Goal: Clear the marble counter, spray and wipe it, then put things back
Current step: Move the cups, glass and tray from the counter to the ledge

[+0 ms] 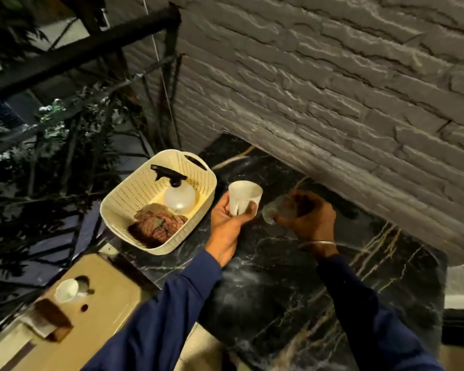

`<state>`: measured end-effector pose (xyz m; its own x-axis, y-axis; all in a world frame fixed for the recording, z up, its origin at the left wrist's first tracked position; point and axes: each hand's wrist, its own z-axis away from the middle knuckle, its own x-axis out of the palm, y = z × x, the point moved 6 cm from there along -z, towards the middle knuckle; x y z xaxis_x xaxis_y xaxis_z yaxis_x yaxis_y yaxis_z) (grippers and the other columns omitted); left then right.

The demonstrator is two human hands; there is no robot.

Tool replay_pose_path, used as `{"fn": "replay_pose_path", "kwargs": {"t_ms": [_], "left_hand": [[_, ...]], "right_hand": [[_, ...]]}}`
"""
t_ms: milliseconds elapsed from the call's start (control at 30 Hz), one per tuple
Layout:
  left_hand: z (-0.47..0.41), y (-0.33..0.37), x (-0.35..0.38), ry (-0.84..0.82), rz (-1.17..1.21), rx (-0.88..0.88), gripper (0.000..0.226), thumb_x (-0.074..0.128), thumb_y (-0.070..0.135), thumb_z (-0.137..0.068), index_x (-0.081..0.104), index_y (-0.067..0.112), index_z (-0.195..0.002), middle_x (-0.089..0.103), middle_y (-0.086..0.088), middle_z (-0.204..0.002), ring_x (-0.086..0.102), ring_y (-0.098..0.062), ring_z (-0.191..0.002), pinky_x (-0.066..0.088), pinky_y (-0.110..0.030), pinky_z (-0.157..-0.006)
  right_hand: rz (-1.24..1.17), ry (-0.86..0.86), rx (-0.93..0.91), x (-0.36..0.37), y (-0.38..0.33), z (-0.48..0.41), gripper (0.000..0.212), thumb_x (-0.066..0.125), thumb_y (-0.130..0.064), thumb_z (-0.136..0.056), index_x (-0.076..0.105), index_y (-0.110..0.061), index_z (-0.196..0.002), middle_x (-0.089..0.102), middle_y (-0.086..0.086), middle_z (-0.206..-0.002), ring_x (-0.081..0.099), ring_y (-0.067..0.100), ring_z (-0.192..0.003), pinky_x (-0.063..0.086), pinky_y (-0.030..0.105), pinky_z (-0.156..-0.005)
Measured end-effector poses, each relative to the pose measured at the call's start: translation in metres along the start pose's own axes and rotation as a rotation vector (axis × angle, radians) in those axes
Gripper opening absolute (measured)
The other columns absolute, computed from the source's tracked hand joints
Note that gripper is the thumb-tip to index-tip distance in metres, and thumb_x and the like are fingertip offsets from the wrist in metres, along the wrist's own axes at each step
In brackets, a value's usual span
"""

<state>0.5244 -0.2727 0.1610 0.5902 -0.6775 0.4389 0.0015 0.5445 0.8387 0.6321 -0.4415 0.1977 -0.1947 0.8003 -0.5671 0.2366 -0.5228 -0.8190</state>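
Blue sleeves (156,325) are extended over the black marble counter (279,303). A white cup (244,197) is gripped by the left hand (227,226), and a clear glass (279,210) is clasped by the right hand (310,220), above the counter. Beside them, a spray bottle (178,192) and a cloth (158,226) are kept in a cream basket (118,210).

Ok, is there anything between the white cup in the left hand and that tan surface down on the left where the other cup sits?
Nothing visible blocks it. The left hand holds the white cup above the marble counter; the cream basket sits to its left, beyond the direct line. The tan surface has bare room beside the other cup.
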Motion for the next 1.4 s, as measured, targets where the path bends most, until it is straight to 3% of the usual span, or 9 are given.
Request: {"fn": "replay_pose_path", "kwargs": {"t_ms": [233, 300, 500, 600, 733, 933, 1067, 1200, 1400], "left_hand": [[0.057, 0.069, -0.054, 0.210, -0.160, 0.283, 0.060, 0.078, -0.009, -0.073, 0.054, 0.007, -0.125, 0.065, -0.002, -0.118, 0.063, 0.009, -0.098, 0.052, -0.010, -0.082], [0.087, 0.092, -0.088, 0.308, -0.234, 0.393, 0.066, 0.086, 0.000, -0.067, 0.053, 0.012, -0.123, 0.063, 0.008, -0.116, 0.061, 0.010, -0.102, 0.048, -0.006, -0.083], [0.169, 0.133, -0.234, 0.655, -0.552, 0.583, 0.075, 0.094, 0.023, -0.058, 0.056, 0.015, -0.122, 0.063, 0.005, -0.121, 0.060, -0.009, -0.114, 0.052, -0.022, -0.094], [0.204, 0.137, -0.317, 0.820, -0.683, 0.607, 0.070, 0.094, 0.029, -0.058, 0.061, 0.012, -0.118, 0.060, 0.001, -0.119, 0.058, -0.012, -0.113, 0.052, -0.033, -0.095], [0.246, 0.105, -0.417, 1.024, -0.721, 0.485, 0.069, 0.094, 0.029, -0.056, 0.062, 0.015, -0.115, 0.061, 0.003, -0.115, 0.060, -0.013, -0.105, 0.056, -0.031, -0.085], [0.261, -0.013, -0.516, 1.107, -0.685, 0.081, 0.075, 0.090, 0.020, -0.040, 0.057, 0.034, -0.107, 0.063, 0.012, -0.101, 0.065, -0.013, -0.093, 0.057, -0.028, -0.076], [0.246, -0.079, -0.547, 1.122, -0.713, -0.101, 0.061, 0.090, 0.036, -0.048, 0.057, 0.046, -0.099, 0.065, 0.013, -0.098, 0.065, -0.013, -0.090, 0.050, -0.022, -0.073], [0.224, -0.125, -0.568, 1.109, -0.758, -0.238, 0.071, 0.087, 0.052, -0.051, 0.063, 0.032, -0.114, 0.068, 0.006, -0.112, 0.067, -0.017, -0.101, 0.050, -0.023, -0.077], [0.201, -0.150, -0.584, 1.087, -0.789, -0.278, 0.076, 0.088, 0.040, -0.050, 0.060, 0.028, -0.120, 0.065, 0.006, -0.118, 0.065, -0.019, -0.105, 0.055, -0.030, -0.084]], "right_hand": [[0.021, -0.156, -0.282, 0.022, -0.105, 0.038, 0.063, 0.091, -0.037, -0.056, 0.066, -0.018, -0.111, 0.070, -0.009, -0.106, 0.065, -0.005, -0.095, 0.051, 0.009, -0.083], [0.006, -0.228, -0.350, 0.041, -0.144, 0.053, 0.061, 0.090, -0.039, -0.057, 0.067, -0.018, -0.110, 0.071, -0.009, -0.104, 0.066, -0.003, -0.094, 0.054, 0.015, -0.083], [-0.093, -0.453, -0.545, 0.152, -0.244, 0.110, 0.065, 0.085, -0.046, -0.054, 0.068, -0.014, -0.108, 0.071, -0.001, -0.104, 0.069, 0.010, -0.093, 0.059, 0.033, -0.078], [-0.045, -0.532, -0.616, 0.226, -0.275, 0.153, 0.066, 0.090, -0.038, -0.049, 0.069, -0.015, -0.107, 0.068, 0.002, -0.109, 0.065, 0.014, -0.098, 0.054, 0.031, -0.087], [0.158, -0.672, -0.686, 0.334, -0.276, 0.217, 0.053, 0.082, -0.048, -0.052, 0.074, -0.016, -0.093, 0.070, 0.005, -0.101, 0.063, 0.017, -0.095, 0.042, 0.017, -0.086], [0.455, -0.790, -0.685, 0.472, -0.183, 0.278, 0.050, 0.088, -0.049, -0.040, 0.071, -0.022, -0.079, 0.072, 0.000, -0.075, 0.069, 0.023, -0.067, 0.046, 0.023, -0.061], [0.602, -0.942, -0.603, 0.545, -0.094, 0.294, 0.059, 0.083, -0.047, -0.042, 0.069, -0.018, -0.091, 0.071, 0.004, -0.086, 0.067, 0.028, -0.078, 0.048, 0.029, -0.073], [0.718, -1.089, -0.598, 0.588, -0.043, 0.309, 0.070, 0.075, -0.049, -0.049, 0.060, -0.018, -0.110, 0.067, 0.008, -0.104, 0.064, 0.031, -0.096, 0.051, 0.039, -0.085], [0.656, -1.178, -0.535, 0.611, -0.027, 0.322, 0.076, 0.084, -0.026, -0.058, 0.054, -0.009, -0.126, 0.058, 0.015, -0.126, 0.056, 0.032, -0.116, 0.044, 0.036, -0.096]]}}
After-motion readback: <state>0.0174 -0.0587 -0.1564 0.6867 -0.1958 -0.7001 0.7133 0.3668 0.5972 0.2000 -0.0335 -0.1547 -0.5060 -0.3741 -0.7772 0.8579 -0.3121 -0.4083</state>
